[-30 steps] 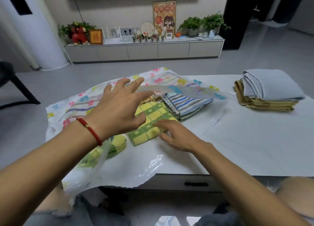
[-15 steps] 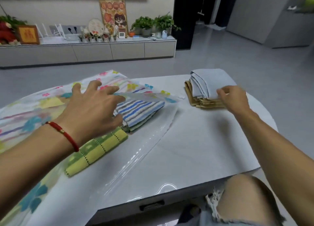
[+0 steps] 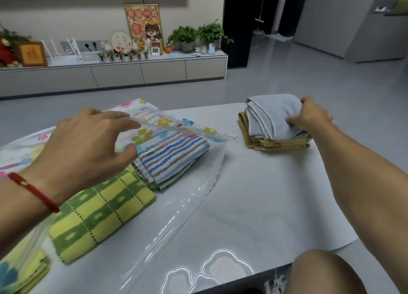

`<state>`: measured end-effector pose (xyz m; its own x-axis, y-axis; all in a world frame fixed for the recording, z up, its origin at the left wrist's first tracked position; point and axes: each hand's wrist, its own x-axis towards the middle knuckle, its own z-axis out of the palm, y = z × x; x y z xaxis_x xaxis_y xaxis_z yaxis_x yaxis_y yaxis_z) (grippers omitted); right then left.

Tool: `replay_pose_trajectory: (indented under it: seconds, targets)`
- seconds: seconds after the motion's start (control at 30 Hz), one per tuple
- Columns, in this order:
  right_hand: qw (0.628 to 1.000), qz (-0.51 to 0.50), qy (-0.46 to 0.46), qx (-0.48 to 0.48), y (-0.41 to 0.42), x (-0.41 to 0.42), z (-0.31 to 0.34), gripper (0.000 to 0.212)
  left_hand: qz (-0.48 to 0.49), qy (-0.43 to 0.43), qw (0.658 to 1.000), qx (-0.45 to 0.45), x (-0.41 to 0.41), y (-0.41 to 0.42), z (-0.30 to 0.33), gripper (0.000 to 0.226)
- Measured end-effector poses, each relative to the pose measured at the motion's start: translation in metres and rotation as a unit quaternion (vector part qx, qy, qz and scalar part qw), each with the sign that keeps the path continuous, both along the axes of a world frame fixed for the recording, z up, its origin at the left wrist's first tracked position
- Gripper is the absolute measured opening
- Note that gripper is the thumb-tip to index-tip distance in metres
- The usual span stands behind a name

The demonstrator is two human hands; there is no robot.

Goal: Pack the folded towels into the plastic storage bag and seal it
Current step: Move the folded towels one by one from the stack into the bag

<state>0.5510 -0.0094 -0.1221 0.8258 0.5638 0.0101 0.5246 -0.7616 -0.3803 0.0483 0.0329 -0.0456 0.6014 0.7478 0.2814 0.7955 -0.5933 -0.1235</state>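
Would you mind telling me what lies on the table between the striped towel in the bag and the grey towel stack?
In the head view, only bare table separates the striped towel from the grey towel stack.

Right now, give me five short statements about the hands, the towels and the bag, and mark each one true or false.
1. The left hand holds up the upper edge of the plastic storage bag. True.
2. The right hand rests flat on the bare table. False: it grips the grey towel on top of the stack.
3. The tan towels lie under the grey towel. True.
4. The striped towel sits on the stack at the right. False: it lies at the bag's mouth, under the raised edge.
5. The bag is sealed. False: its mouth is open.
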Motion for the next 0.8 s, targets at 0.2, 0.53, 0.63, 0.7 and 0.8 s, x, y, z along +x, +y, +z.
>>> replay_pose_trajectory:
  seconds: [0.2,0.53,0.63,0.7,0.8]
  targets:
    - [0.949,0.062,0.269,0.154,-0.020,-0.008,0.035,0.109,0.028,-0.005,1.000,-0.011,-0.006,-0.014,0.001,0.050]
    - [0.792,0.124,0.544,0.248,-0.165,-0.126,0.050,0.053,0.049,-0.006,0.997,-0.058,-0.044,-0.047,0.008,0.045]
    - [0.765,0.102,0.594,0.228,-0.198,-0.156,0.046,0.058,0.046,0.012,0.996,-0.073,-0.057,-0.057,0.009,0.043]
    - [0.765,0.130,0.606,0.175,-0.206,-0.181,0.042,0.055,0.055,0.030,0.994,-0.090,-0.065,-0.062,0.013,0.043]
    - [0.721,0.219,0.648,0.105,-0.202,-0.229,0.035,0.051,0.095,0.063,0.986,-0.125,-0.076,-0.065,0.024,0.048]
